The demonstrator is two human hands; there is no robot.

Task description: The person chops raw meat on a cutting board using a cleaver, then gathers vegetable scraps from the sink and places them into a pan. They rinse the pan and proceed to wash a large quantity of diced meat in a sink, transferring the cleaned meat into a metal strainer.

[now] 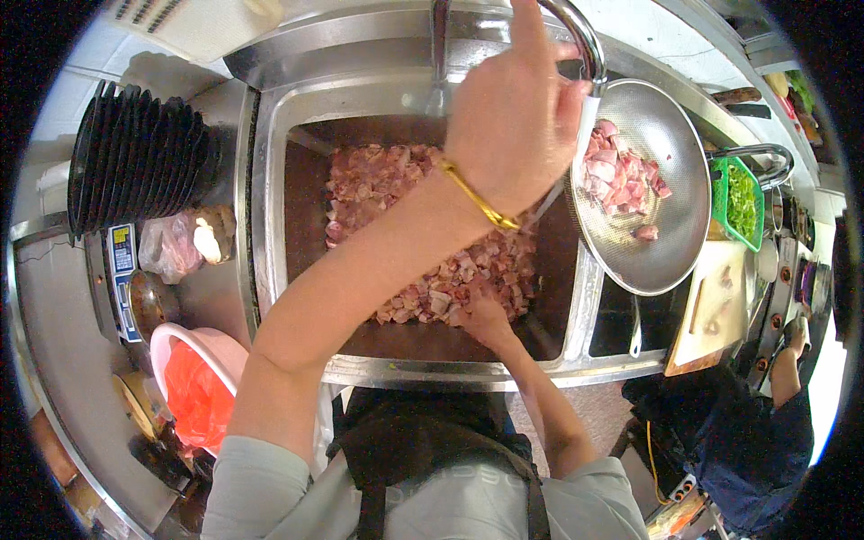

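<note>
My left arm crosses the sink [274,225], with a gold-coloured bangle [480,198] at the wrist. My left hand [513,112] is at the curved chrome tap [589,45], fingers bent against its pipe and one stretching upward. Below it, a wide heap of chopped raw meat [378,184] covers the sink's bottom. Pushed into the heap's near side is my right hand [483,317]; the meat hides its fingertips. Right of the tap rests a perforated metal strainer [670,135], holding a small pile of pinkish meat pieces [621,175].
Black stacked plates [135,162], a scale [121,261] and a pink basin [166,346] with a red bag stand left. On the right are a green basket [758,202] of cut greens and a cutting board [715,306]. A co-worker in dark clothing [747,450] works at far right.
</note>
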